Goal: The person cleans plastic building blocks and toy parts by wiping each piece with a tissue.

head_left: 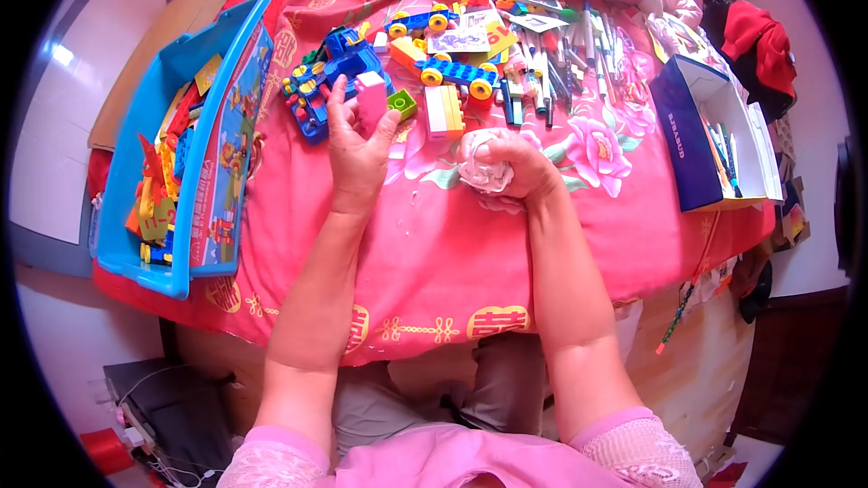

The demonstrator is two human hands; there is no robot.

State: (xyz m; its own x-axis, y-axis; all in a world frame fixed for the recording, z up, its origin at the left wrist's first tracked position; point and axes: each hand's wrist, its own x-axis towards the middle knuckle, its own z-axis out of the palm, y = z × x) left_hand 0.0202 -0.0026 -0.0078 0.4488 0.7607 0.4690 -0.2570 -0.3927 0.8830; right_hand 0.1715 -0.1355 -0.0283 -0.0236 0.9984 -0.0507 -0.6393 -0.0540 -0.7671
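Note:
My left hand (356,149) is raised over the red cloth, its thumb and fingers curved around a pink block (371,101). Just right of the thumb is a green block (402,105). My right hand (520,167) is closed on a crumpled whitish tissue (486,163). Between the hands and a little farther off stands a yellow, white and pink block stack (444,112). Behind my left hand lie blue toy pieces (353,59). Beyond the stack is a blue toy car base (457,74) with yellow wheels.
At the left stands a blue bin (188,253) of toy pieces. Many pens (561,63) and cards (466,39) are heaped at the back. A dark blue box (671,140) holding pens is at the right. The red cloth (434,253) has folds.

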